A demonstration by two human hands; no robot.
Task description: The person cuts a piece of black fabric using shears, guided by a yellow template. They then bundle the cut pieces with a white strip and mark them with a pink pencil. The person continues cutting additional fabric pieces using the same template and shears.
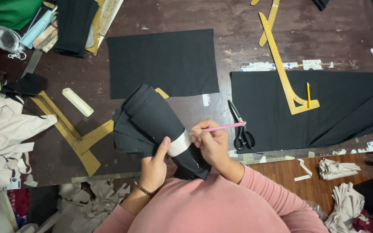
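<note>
Hands are busy near the table's front edge. I am watching the left hand gripping a bundle of black cloth, thumb pressing on the white band wrapped around it. The right hand is pinching a pink pen, its tip touching the band. Black scissors are lying just beside that hand, partly on a flat black cloth.

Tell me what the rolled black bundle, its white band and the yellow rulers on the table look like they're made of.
Rolled black bundle: matte woven cloth, judging by its soft layered folds. White band: probably paper or tape, smooth and flat. Yellow rulers: likely wood or plastic, rigid with a dull finish; the view leaves it open.
</note>
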